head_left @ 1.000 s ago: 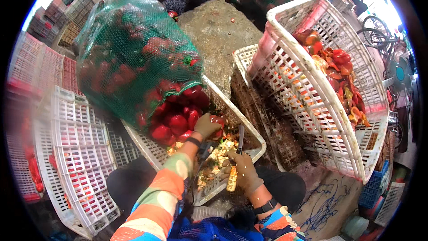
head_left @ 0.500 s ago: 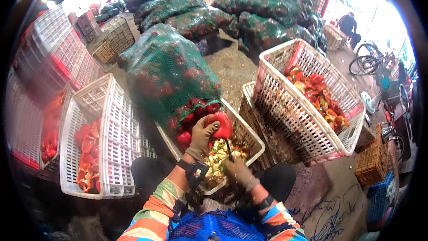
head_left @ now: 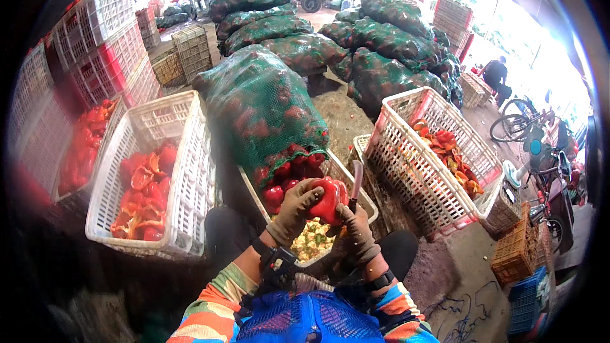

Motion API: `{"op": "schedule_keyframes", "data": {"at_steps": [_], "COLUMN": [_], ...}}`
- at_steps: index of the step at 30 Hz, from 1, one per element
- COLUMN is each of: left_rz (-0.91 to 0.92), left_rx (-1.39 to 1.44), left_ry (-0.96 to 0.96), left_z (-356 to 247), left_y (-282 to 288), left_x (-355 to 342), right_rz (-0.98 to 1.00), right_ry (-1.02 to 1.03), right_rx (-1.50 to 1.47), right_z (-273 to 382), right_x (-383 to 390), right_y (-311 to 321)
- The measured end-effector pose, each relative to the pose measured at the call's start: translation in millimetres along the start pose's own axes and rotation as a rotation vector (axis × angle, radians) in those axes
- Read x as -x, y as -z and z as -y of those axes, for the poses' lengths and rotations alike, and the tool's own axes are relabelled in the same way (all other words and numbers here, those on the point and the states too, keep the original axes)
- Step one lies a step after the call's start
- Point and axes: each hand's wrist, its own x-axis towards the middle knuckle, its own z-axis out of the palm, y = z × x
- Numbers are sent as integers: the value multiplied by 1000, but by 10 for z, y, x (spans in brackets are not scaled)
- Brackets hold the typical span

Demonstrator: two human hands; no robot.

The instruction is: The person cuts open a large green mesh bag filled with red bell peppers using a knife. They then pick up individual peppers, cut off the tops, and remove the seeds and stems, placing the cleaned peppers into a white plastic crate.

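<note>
A whole-looking red bell pepper is gripped by my gloved left hand, its fingers wrapped over the near left side. My gloved right hand is closed round a knife, whose blade points up beside the pepper. The right thumb is at the pepper's lower right side. Below both hands, a white crate contains pale, green-flecked pepper cores. At its far end, red peppers spill from the mouth of a green mesh sack.
On the left, a white crate contains opened red peppers. A tilted white crate with red and orange pieces stands to the right. Full sacks are piled beyond. Further right are a bicycle and a seated person.
The knife has swung from the pepper's underside to upright at its right. My right hand has risen to touch the pepper. The view has shifted, so surroundings sit lower.
</note>
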Motion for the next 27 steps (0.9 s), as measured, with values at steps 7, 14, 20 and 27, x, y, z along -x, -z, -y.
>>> {"op": "schedule_keyframes", "data": {"at_steps": [7, 14, 20, 27], "left_rz": [-12, 52, -104, -134], "left_rx": [102, 564, 653, 547], "left_ry": [93, 317, 192, 184], "left_z": [189, 294, 455, 321], "left_y": [171, 224, 459, 515], "left_x": [235, 361, 192, 84], "right_rz": [-12, 112, -4, 41], "right_ry": [-15, -265, -247, 870], "right_rx": [-87, -782, -81, 946], "right_z": [-187, -357, -61, 20], "right_x": [232, 250, -43, -55], "right_y": [-134, 27, 180, -248]}}
